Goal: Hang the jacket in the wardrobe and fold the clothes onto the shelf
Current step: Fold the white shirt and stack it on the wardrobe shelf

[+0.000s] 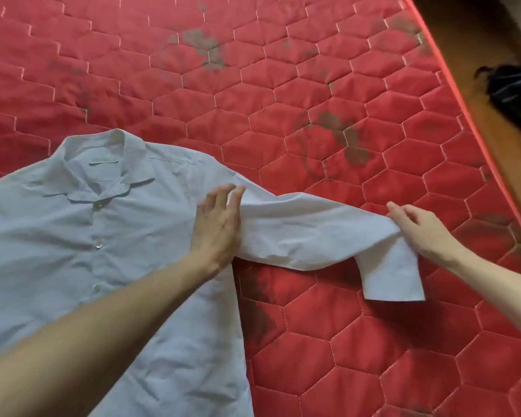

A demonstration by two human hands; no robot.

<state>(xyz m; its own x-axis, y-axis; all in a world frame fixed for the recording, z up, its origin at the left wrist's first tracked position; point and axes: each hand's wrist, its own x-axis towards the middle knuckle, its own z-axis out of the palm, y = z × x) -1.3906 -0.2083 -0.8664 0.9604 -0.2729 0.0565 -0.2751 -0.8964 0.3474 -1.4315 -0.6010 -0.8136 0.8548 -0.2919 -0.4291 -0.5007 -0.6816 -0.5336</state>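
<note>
Pale shirt (103,236) flat on red mattress (313,85), buttons up. Left hand (217,224) pressing shoulder seam, fingers straight. Right hand (418,227) pinching sleeve (313,236) near cuff, lifted right.

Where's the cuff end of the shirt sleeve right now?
In the head view the cuff hangs right of centre over the red mattress, just below the right hand, which pinches the sleeve.

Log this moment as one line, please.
stage: folding shirt on mattress | left hand: flat at shoulder | right hand: pinching sleeve
</note>
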